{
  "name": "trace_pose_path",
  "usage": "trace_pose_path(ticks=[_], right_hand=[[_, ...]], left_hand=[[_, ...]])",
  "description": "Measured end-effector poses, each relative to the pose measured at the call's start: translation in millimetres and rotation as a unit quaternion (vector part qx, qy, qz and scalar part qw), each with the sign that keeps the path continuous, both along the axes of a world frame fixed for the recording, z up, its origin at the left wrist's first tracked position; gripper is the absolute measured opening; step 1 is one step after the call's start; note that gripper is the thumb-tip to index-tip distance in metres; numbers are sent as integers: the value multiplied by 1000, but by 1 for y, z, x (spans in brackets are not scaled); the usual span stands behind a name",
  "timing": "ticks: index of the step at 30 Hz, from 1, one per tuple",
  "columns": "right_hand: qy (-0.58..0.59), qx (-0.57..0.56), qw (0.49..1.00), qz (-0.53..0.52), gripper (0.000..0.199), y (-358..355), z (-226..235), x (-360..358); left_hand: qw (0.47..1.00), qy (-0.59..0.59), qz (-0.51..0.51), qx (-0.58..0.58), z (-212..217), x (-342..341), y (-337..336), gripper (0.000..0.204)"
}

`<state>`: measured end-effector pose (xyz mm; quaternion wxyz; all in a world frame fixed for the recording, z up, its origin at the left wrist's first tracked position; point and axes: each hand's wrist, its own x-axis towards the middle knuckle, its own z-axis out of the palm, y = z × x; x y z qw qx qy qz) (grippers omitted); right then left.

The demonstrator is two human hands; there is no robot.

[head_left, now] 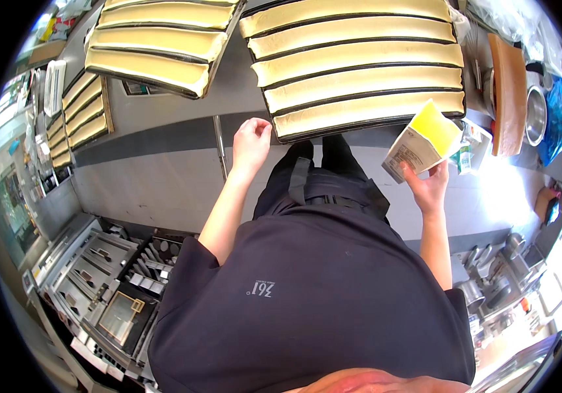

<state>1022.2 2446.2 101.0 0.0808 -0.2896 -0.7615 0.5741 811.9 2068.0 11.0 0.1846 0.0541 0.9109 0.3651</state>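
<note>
My right hand (427, 188) grips an open carton (406, 148), off-white outside with a bright yellow inner face, tilted beside the front right corner of a black tray. Five long, pale yellow strips of dough or batter (367, 83) lie side by side in that tray (264, 96). Near the tray's front left corner, my left hand (252, 143) is closed with its fingertips pressed together; whether anything is between them I cannot make out. Farther left sits a second black tray (218, 60), turned at an angle, with similar pale strips (156, 40).
Smaller trays of strips (87, 111) stand at the far left. On the right are a brown board (507, 95), a metal bowl (535, 116), a blue plastic bag (558, 121) and a small green-and-white package (465, 154). Equipment with utensils (94, 262) stands at lower left.
</note>
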Motion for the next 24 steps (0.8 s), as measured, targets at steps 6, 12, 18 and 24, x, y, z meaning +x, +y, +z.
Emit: trace_pose_path(ticks=[6, 12, 18, 24], right_hand=[[38, 67, 994, 74, 59, 28, 9, -100], [183, 5, 981, 71, 76, 87, -21, -274], [258, 134, 955, 59, 70, 134, -63, -414], [271, 8, 958, 96, 75, 158, -131, -471]], left_hand=[[999, 1, 51, 2, -20, 20, 15, 11], [988, 69, 136, -11, -29, 50, 34, 13], [967, 80, 240, -29, -25, 80, 54, 12], [946, 105, 306, -23, -32, 103, 64, 10]])
